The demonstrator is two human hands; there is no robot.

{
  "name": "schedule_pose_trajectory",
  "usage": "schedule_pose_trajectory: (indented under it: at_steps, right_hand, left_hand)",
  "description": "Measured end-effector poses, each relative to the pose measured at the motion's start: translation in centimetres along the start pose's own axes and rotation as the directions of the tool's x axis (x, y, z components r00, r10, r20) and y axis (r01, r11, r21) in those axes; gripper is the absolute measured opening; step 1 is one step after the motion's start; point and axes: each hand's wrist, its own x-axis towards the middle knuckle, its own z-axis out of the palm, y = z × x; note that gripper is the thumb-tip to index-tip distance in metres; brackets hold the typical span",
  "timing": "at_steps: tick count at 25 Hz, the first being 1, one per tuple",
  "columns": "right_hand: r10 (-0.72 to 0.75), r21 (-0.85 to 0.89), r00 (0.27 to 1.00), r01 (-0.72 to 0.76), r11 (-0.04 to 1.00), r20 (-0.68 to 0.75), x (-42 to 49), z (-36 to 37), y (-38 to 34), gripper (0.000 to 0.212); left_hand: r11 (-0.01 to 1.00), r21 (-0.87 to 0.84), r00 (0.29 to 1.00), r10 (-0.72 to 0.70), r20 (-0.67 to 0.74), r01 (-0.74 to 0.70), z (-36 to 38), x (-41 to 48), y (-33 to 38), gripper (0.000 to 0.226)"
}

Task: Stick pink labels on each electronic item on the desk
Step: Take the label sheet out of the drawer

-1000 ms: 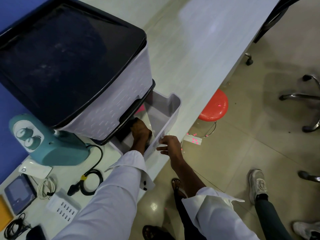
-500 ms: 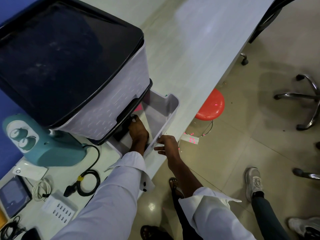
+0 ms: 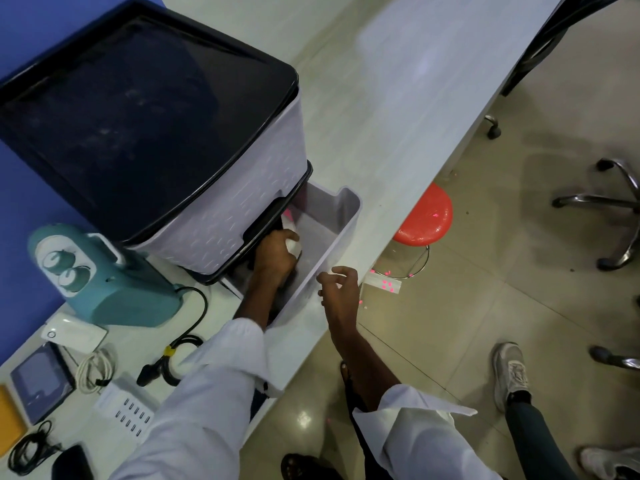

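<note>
Reaching: left hand (image 3: pixel 275 256) was down inside the pulled-out drawer (image 3: pixel 341 216) of the grey storage unit (image 3: pixel 221 216), fingers closed around a white sheet w/ pink labels (image 3: pixel 290 227); sheet prob. a label backing, view too dark to be sure.
Right hand: right hand (image 3: pixel 339 289) hung just beside the drawer's front wall, fingers loosely curled & apart, gripping nothing.
Drawer: bottom one of the unit, slid out over the tabletop (image 3: pixel 398 109) toward its edge; grey inside, far end bare.
Unit: black lid, textured grey sides, stood on the tabletop against the blue wall.
Electronics: teal device (image 3: pixel 104 282) w/ two round knobs sat left of the unit; black cable (image 3: pixel 180 348) w/ yellow tie ran from it. Below that: white flat box (image 3: pixel 74 332), coiled white cable (image 3: pixel 95 370), small screen unit (image 3: pixel 41 382), white multi-port charger (image 3: pixel 126 408), another black cable (image 3: pixel 29 448) at the lower-left corner.
Floor: second strip of pink labels (image 3: pixel 382 284) lay on the floor tiles near the red stool (image 3: pixel 424 216), loose pink bits around it.
Sleeves: both arms in white shirt sleeves, cuffs unbuttoned.
</note>
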Motion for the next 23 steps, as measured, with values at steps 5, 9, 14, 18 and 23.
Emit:
schedule_pose_trajectory:
  at_steps: [5,9,14,18,23]
  right_hand:
    - [-0.094,0.032,0.994,0.096,0.995,-0.047,-2.9,2.2,0.3,0.033]
    - [-0.163,0.018,0.984,0.165,0.986,-0.075,-3.8,3.0,0.9,0.033]
    - [-0.151,0.007,0.988,0.151,0.988,-0.015,-4.0,4.4,0.3,0.031]
    - [-0.152,-0.037,0.988,0.153,0.988,0.021,-4.3,6.5,-0.3,0.037]
    - [-0.207,-0.076,0.974,0.214,0.974,0.089,-4.6,9.4,-0.4,0.037]
  left_hand:
    - [0.973,0.129,0.981,0.195,-0.011,-0.192,-3.4,-5.8,0.1,0.034]
    - [0.909,0.199,0.897,0.402,-0.185,-0.367,-5.6,-9.9,-1.3,0.024]
    - [0.906,0.053,0.819,0.403,-0.407,-0.42,-7.8,-14.8,-3.9,0.024]
    - [0.928,-0.16,0.831,0.212,-0.515,-0.335,-8.2,-16.9,-7.0,0.026]
    - [0.935,-0.273,0.821,0.032,-0.571,-0.227,-7.9,-18.9,-11.1,0.029]
